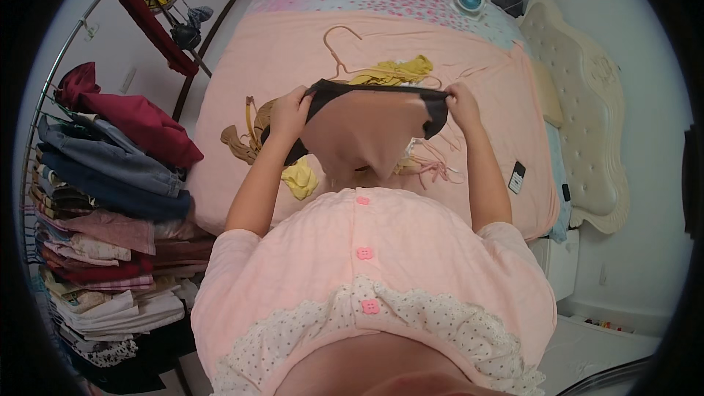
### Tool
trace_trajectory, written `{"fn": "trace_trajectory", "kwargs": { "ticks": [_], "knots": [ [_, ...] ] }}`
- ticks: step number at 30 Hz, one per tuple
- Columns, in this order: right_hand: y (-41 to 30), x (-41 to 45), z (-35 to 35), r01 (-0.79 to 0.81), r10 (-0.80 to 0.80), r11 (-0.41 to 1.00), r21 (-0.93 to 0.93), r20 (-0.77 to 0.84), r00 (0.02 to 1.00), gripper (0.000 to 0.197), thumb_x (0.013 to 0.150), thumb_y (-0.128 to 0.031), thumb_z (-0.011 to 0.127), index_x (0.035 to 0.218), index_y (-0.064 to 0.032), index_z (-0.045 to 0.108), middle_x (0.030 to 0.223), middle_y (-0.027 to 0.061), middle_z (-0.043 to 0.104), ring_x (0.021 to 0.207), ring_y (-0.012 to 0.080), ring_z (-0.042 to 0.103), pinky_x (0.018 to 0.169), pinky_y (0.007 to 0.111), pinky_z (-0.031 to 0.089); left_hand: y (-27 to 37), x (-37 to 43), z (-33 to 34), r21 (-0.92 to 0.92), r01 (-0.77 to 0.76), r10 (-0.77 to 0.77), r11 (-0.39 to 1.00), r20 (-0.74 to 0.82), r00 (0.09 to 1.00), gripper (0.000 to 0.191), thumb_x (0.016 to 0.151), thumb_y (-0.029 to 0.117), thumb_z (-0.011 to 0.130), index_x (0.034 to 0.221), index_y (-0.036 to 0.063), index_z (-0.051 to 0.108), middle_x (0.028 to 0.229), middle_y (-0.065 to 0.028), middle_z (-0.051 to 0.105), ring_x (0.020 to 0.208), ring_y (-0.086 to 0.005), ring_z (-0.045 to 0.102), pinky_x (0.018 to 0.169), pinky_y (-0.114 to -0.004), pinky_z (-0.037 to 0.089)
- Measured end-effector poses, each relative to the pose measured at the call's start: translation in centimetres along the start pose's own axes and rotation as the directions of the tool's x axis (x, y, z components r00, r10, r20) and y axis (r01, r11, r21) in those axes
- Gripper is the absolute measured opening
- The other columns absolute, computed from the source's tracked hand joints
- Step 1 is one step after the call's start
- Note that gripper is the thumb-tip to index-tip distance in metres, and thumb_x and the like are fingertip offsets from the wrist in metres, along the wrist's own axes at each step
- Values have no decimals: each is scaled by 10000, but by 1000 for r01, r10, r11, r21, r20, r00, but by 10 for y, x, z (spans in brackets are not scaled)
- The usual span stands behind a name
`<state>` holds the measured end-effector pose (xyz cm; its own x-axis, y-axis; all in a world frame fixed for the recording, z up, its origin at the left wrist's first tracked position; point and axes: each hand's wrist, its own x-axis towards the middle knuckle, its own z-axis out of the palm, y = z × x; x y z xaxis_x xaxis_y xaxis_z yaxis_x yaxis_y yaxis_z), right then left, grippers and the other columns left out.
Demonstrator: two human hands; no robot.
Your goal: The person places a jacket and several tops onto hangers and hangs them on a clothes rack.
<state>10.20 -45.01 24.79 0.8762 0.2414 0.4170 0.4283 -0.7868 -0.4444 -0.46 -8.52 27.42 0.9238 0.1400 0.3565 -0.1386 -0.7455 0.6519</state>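
Stretched between my two hands above the bed is a black garment (379, 89) with a blurred brownish-pink middle; its exact kind is unclear. My left hand (290, 115) pinches its left upper corner, and my right hand (463, 104) grips the right one. Just beyond it, a peach-coloured clothes hanger (336, 55) lies on the bed, its lower bar across a crumpled mustard-yellow garment (393, 71). Brown clothing (239, 143) lies bunched near my left forearm. Below the held cloth are a pale yellow cloth (300, 179) and some pink straps (434, 170), partly covered.
The bed has a pink sheet (220, 104) and a tufted headboard (583, 104) at the right. A phone (517, 177) lies near that side; a small fan (469, 0) stands in the far corner. To my left, a metal rack (60, 55) holds many hanging clothes (121, 176).
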Motion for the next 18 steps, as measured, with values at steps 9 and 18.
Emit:
{"fn": "trace_trajectory", "kwargs": {
  "ticks": [9,18],
  "knots": [
    [-8,-37,20,66,17,969,-237,334,942,163,718,-106,550,873,-57,562,812,112,558,738,241,559,654,328,450,-7,-6,4,-236,-47,30,971,-76,997,135,809,137,531,797,6,563,589,-146,493,523,-211,467,511,-305,380],
    [-9,-30,-22,37,-59,974,223,93,994,207,645,-68,560,827,-2,487,796,125,494,723,270,511,653,316,423,-46,-10,-10,-130,-85,94,988,67,993,161,796,131,540,900,26,605,714,-141,589,622,-220,561,589,-283,425]
  ]
}}
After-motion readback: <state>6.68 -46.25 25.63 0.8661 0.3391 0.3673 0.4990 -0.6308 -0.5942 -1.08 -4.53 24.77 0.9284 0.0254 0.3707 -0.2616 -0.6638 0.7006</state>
